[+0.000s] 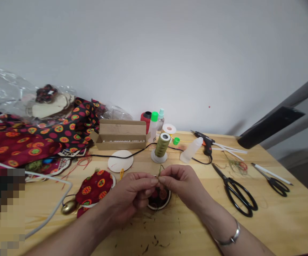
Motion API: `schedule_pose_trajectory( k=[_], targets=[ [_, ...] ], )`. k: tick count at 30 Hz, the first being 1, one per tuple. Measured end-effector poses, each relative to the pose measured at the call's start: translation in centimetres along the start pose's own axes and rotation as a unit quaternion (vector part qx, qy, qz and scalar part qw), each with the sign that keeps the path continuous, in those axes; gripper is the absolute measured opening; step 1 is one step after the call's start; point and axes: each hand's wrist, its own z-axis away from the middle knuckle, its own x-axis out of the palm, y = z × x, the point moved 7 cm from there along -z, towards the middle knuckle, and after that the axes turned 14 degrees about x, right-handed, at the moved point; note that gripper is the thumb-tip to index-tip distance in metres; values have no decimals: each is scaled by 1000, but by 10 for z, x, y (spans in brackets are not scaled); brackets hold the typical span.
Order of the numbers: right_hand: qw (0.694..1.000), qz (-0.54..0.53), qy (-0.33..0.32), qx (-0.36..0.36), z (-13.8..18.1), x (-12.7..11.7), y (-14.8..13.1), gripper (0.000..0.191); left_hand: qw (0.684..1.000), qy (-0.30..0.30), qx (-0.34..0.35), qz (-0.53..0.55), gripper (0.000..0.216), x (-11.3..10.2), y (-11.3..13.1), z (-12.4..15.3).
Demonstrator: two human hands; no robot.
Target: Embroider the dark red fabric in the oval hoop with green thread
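My left hand [132, 193] and my right hand [182, 185] meet at the middle of the wooden table [276, 220], fingertips pinched together on a thin olive thread [159, 172]. Just beneath them lies a small round fabric-covered piece [159, 199], dark with red dots, partly hidden by the fingers. The thread runs up toward an olive thread spool [162, 145] standing behind the hands. A silver bracelet circles my right wrist.
Large black scissors [236, 193] and smaller scissors [274, 181] lie right. A glue gun [206, 142], bottles [192, 149], cardboard box [120, 135], white disc [120, 160], a covered fabric round [95, 186] and patterned cloth [23, 142] crowd the back and left. A white cable [55, 206] loops at left.
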Motion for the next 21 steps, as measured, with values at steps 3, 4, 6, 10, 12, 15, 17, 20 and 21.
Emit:
schedule_pose_trajectory(
  k=[3, 4, 6, 10, 12, 15, 17, 20, 21],
  targets=[
    [1000, 9, 15, 0, -1, -2, 2, 14, 1000, 14, 11, -13, 22, -2, 1, 0],
    [1000, 17, 20, -5, -1, -3, 2, 14, 1000, 21, 16, -17, 23, -2, 2, 0],
    [999, 36, 32, -23, 0, -4, 0, 13, 999, 32, 28, -24, 23, -3, 3, -1],
    [995, 66, 52, -45, 1, -4, -3, 10, 997, 49, 43, -41, 20, -5, 6, -1],
    [995, 72, 53, -43, 1, -4, -3, 9, 996, 56, 48, -52, 18, -7, 6, -1],
    [996, 71, 41, -37, 1, -2, -1, 9, 994, 56, 53, -71, 16, -8, 6, -1],
    [997, 63, 32, -32, 0, -3, -1, 10, 995, 47, 54, -75, 16, -8, 5, -2],
    [998, 51, 29, -28, 0, -4, -1, 10, 996, 28, 56, -59, 18, -4, 6, -2],
    [998, 48, 28, -29, 0, -4, -2, 10, 997, 22, 56, -46, 19, -3, 6, -2]
  ],
)
